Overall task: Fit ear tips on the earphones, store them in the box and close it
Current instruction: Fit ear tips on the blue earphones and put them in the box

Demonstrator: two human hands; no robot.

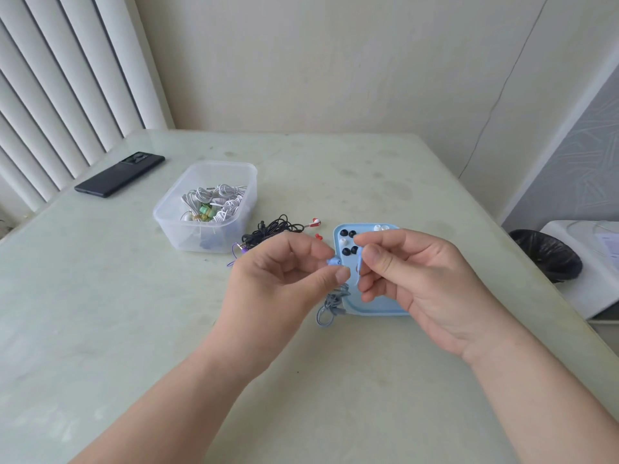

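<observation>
My left hand pinches a light blue earbud between thumb and forefinger. My right hand pinches the other blue earbud's stem just beside it. Their grey-blue cable hangs down in a loose coil onto the table. Under my right hand lies a light blue lid holding several black and white ear tips. A clear plastic box at centre left holds bundled white earphones.
Black earphones with red buds lie tangled between the box and the lid, with a purple plug beside them. A dark phone lies at far left. A black-lined bin stands beyond the table's right edge.
</observation>
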